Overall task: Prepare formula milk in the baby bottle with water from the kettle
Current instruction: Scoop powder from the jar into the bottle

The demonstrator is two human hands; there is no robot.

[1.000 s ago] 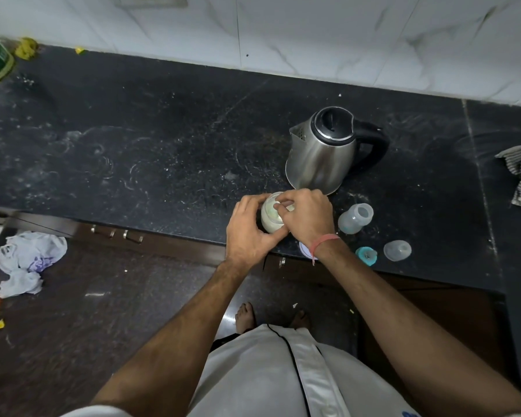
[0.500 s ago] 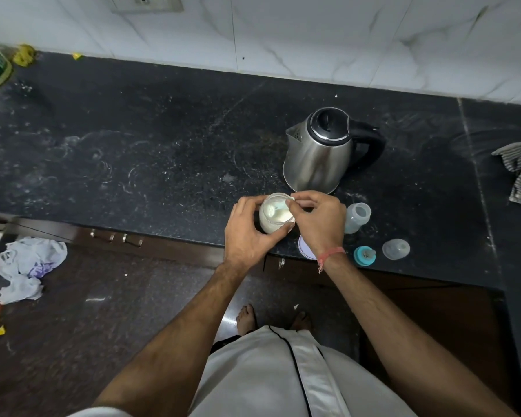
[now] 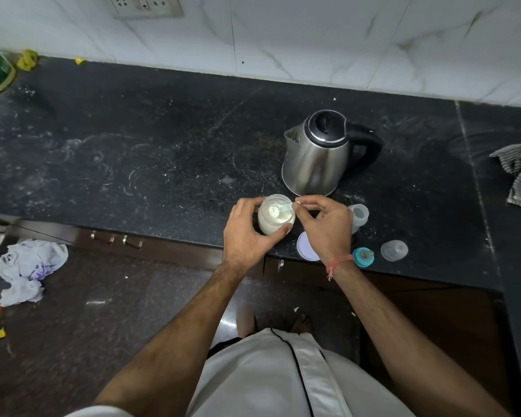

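Left hand (image 3: 247,233) wrapped round formula jar (image 3: 276,219) near surface's (image 3: 163,164) front edge; right hand's (image 3: 325,227) fingers (image 3: 301,203) pinching scoop (image 3: 282,209) over powder.

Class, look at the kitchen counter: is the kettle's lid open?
No. The kettle stands with its black lid shut flat on top, behind the powder jar.

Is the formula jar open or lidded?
Open: the formula jar shows white powder at its mouth, with the scoop dipped in; a round lid lies beside it.
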